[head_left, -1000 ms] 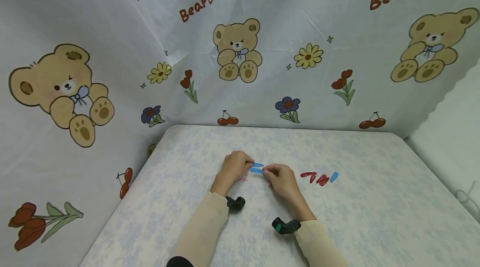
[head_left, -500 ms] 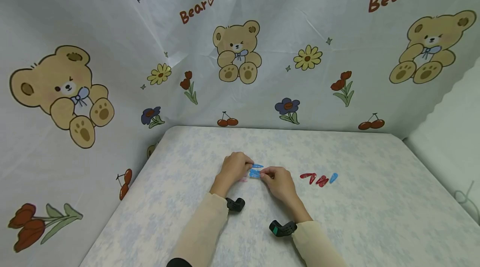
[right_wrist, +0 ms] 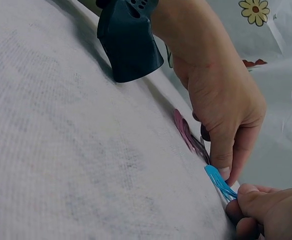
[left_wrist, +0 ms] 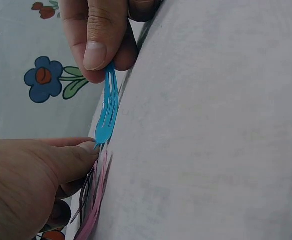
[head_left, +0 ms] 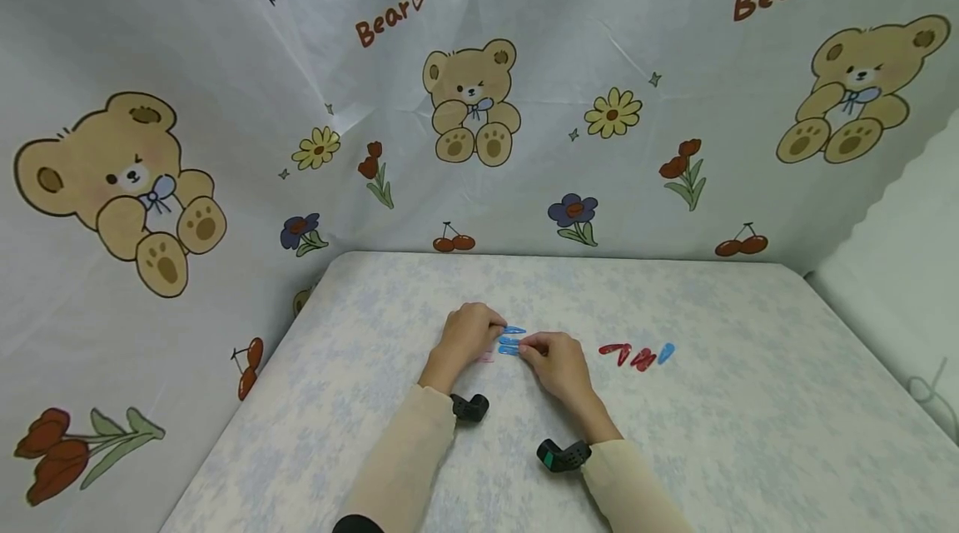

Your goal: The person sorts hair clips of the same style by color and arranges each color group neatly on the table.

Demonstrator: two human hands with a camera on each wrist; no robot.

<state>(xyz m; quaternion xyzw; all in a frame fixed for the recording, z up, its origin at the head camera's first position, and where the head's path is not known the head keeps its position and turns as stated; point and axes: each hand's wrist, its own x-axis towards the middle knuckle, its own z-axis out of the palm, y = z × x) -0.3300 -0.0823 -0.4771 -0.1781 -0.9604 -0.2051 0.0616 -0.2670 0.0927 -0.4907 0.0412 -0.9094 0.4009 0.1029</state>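
Note:
Three blue snap hair clips lie in a short stack of rows between the hands in the head view: a far one (head_left: 514,330), a middle one (head_left: 509,341) and a near one (head_left: 508,351). My left hand (head_left: 469,333) has its thumb and fingertip pinched at the left end of the far clip. From the other side, my right hand (head_left: 558,362) pinches the right end of the nearer blue clips. In the left wrist view, a blue hair clip (left_wrist: 106,107) spans the two hands. Pink hair clips (left_wrist: 96,205) lie below the left fingers, partly hidden.
To the right on the pale patterned tabletop (head_left: 719,425) are several red hair clips (head_left: 643,360) and one more blue hair clip (head_left: 666,353). A printed bear curtain (head_left: 524,208) hangs behind the table. Both wrists wear black camera mounts.
My right hand has moved slightly left and toward me. A third blue clip now shows in front of the other two. The left hand stays almost still.

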